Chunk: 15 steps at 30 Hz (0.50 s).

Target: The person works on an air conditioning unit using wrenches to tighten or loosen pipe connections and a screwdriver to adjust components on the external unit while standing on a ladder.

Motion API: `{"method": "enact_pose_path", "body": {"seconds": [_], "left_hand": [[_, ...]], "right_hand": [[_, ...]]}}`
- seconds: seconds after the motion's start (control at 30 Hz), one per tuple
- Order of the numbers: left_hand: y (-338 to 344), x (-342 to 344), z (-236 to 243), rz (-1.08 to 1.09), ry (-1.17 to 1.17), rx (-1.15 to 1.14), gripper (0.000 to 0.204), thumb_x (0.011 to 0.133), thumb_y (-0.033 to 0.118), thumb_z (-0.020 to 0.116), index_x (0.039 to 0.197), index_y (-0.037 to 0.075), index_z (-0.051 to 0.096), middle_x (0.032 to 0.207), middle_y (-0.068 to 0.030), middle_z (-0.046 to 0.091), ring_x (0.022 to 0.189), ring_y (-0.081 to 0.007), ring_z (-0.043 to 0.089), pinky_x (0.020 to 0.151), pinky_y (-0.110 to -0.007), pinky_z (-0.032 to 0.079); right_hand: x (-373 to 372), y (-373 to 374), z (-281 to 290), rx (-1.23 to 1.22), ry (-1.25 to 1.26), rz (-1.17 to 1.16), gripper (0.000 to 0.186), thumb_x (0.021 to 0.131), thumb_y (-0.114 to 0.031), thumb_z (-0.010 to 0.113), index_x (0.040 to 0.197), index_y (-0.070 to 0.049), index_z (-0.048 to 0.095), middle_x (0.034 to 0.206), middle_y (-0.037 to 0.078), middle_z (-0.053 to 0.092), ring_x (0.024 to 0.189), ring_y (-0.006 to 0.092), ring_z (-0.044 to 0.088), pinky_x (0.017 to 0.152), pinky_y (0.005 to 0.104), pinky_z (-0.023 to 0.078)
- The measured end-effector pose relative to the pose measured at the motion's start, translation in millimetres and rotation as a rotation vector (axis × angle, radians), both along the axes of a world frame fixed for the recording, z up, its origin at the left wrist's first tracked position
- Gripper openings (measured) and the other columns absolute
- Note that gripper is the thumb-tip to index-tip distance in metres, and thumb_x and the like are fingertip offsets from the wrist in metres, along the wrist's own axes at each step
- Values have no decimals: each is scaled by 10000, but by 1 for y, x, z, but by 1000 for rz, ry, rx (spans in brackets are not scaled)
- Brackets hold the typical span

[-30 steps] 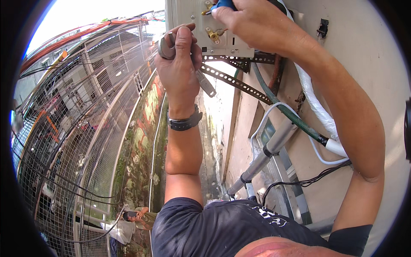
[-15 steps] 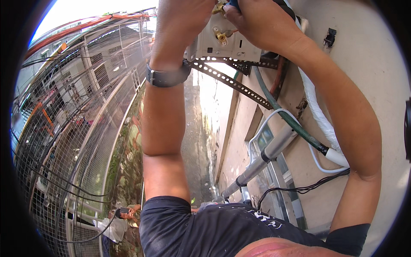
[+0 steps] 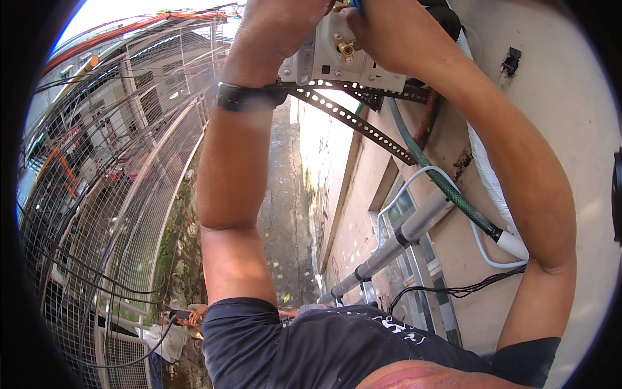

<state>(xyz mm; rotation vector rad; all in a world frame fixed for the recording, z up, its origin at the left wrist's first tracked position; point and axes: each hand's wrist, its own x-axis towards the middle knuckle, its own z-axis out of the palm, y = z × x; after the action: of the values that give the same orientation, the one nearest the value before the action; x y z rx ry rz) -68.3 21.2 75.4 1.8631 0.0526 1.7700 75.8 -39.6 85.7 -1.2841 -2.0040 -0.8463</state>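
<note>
Both hands (image 3: 337, 19) rose beside perforated bracket (image 3: 350, 120).

Bright daylight fills the view, coming from above — the sky (image 3: 123, 13) at the top left is blown out to near white. A strip of sunlit wall (image 3: 324, 155) below the white unit (image 3: 337, 61) also glares, while the alley floor (image 3: 285, 214) lies in soft shade. The left forearm (image 3: 227, 162) and wristwatch (image 3: 249, 96) show slight motion blur. Fisheye distortion bends the wire mesh (image 3: 97, 214) and the beige wall (image 3: 570, 104) toward the rim — beyond it, a black vignette.
</note>
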Motion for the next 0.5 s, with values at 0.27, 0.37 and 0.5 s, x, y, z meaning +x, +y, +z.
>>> {"method": "enact_pose_path", "body": {"seconds": [0.27,0.37,0.5], "left_hand": [[6,10,-86,-190,-385,98,254,1017,303,698,988,53,664,921,-80,727,620,-38,583,528,-179,418],[5,46,-105,-295,-543,94,171,1014,176,690,1062,19,639,1208,-189,684,647,-71,620,548,-194,490],[-8,78,-116,-33,-655,169,114,978,64,704,1047,-13,654,1270,-222,672,694,-99,656,616,-234,554]], "right_hand": [[8,-6,53,-53,-644,1,398,946,-114,609,1311,-2,496,993,255,697,920,430,693,787,496,555],[-23,-59,87,-323,-757,-283,341,968,-158,635,1263,-9,551,966,212,704,890,359,707,765,445,565],[-37,-84,96,-569,-320,-344,299,988,-188,665,1135,70,628,864,159,714,721,245,702,653,383,563]]}}
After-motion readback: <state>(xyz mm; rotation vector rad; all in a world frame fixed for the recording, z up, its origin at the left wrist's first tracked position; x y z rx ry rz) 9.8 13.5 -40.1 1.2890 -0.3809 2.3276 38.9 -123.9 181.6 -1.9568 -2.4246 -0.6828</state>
